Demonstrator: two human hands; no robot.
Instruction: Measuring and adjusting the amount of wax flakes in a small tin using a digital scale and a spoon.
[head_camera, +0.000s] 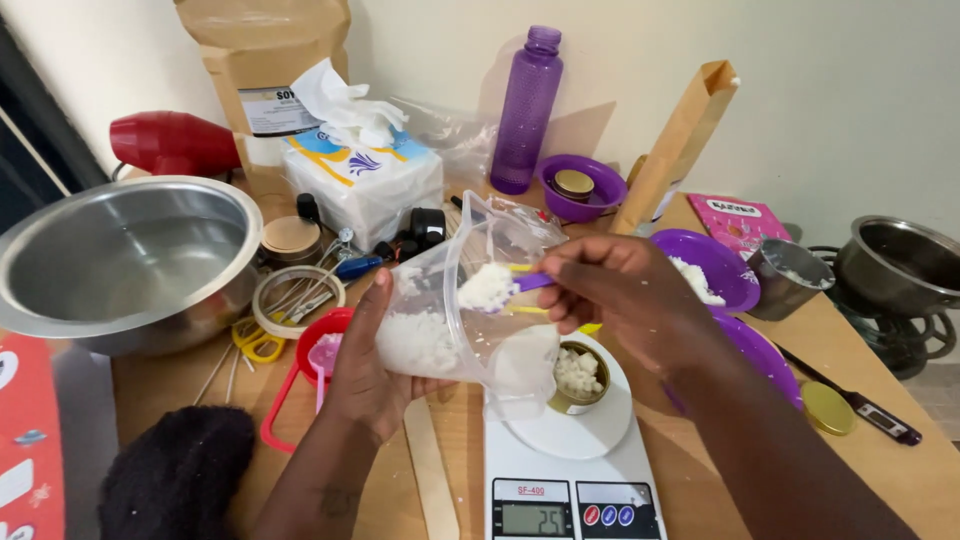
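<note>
Now left hand (365, 365) tilts jug (480, 300); right hand (615, 295) spoons inside.

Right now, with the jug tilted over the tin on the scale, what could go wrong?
The clear jug, held tilted in the left hand, could dump white flakes past the small tin onto the scale. The heaped purple spoon in the right hand may shed flakes. The tin sits near the platform's edge; a nudge might tip it.

Clear glossy plastic jug (470, 300) — shiny metal bowl (125, 260), wooden table (890, 450).
</note>
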